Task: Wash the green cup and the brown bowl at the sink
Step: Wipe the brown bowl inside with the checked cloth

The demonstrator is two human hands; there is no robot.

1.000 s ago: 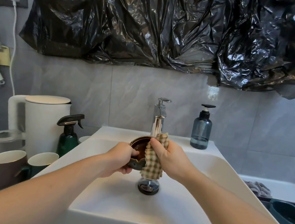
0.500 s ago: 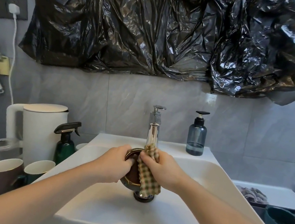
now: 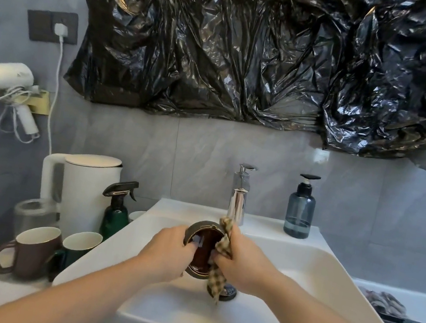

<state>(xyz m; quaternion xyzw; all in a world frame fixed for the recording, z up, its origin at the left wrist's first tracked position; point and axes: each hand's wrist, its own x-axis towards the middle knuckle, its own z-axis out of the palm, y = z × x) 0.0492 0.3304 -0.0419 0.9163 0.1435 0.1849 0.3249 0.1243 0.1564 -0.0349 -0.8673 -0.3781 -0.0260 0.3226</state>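
- Now, in the head view, the brown bowl (image 3: 203, 248) is tipped so its glossy inside faces the camera more fully than half a second ago, when it was seen more edge-on; its rim shows as a near-complete ring.
- Since then the checked cloth (image 3: 220, 259) has shifted from draping across the front of the bowl to bunching along its right edge, one end sticking up above the rim and the other hanging down toward the drain (image 3: 225, 293).
- The left hand (image 3: 166, 252) grips the bowl at its left side, thumb hooked over the rim into the inside, fingers curled behind.
- The right hand (image 3: 241, 260) is clenched round the cloth, pressing it against the bowl's right rim.
- Both forearms reach in from the lower corners and meet over the white sink (image 3: 310, 266), holding the bowl in the air below the chrome tap (image 3: 237, 204).
- The green cup (image 3: 80, 244) stands upright on the counter left of the sink, just beside a brown mug (image 3: 30, 251).
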